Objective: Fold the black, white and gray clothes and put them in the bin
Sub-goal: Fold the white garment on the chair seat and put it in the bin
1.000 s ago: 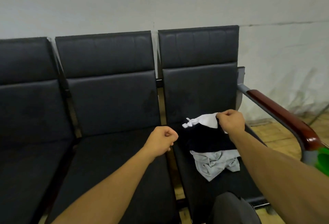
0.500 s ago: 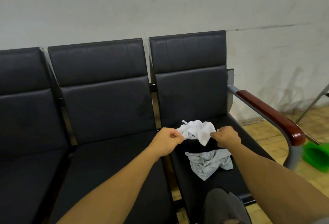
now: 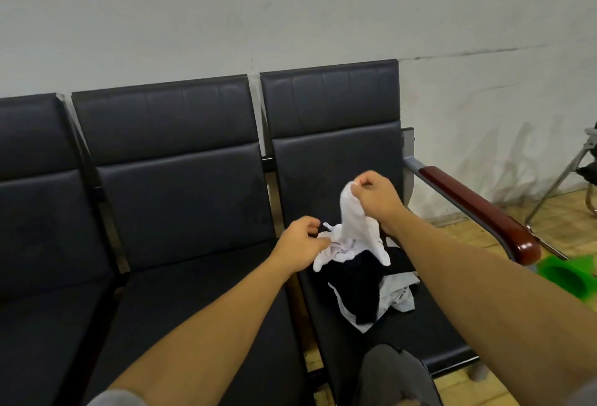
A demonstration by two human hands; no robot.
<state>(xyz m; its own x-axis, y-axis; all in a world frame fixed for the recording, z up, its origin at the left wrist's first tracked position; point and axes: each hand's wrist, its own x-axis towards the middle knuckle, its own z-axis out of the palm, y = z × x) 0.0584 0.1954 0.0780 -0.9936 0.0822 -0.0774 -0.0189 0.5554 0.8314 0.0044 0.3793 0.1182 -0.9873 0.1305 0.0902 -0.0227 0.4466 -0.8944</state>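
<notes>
Your right hand (image 3: 374,195) is pinching the top of the white garment (image 3: 350,231) between thumb and curled fingers, holding it up so the cloth is hanging in a narrow, stretched column above the rightmost seat (image 3: 420,334) of the black bench. Your left hand (image 3: 298,244) is gripping the bunched lower edge of the same white piece, fingers curled around the crumpled folds, just left of the pile. The white fabric is looking thin and wrinkled, spreading out at the bottom where it is meeting the other clothes. Directly under it the black garment (image 3: 353,286) is lying in a loose heap on the seat cushion, showing a pale trim along its lower edge. The gray garment (image 3: 399,297) is lying crumpled beneath and to the right of the black one, partly covered by it. All three pieces are sitting unfolded on that seat, near the bench's wooden armrest (image 3: 478,208). A green bin (image 3: 568,276) is standing on the floor past the armrest, only partly showing beyond your right forearm.
</notes>
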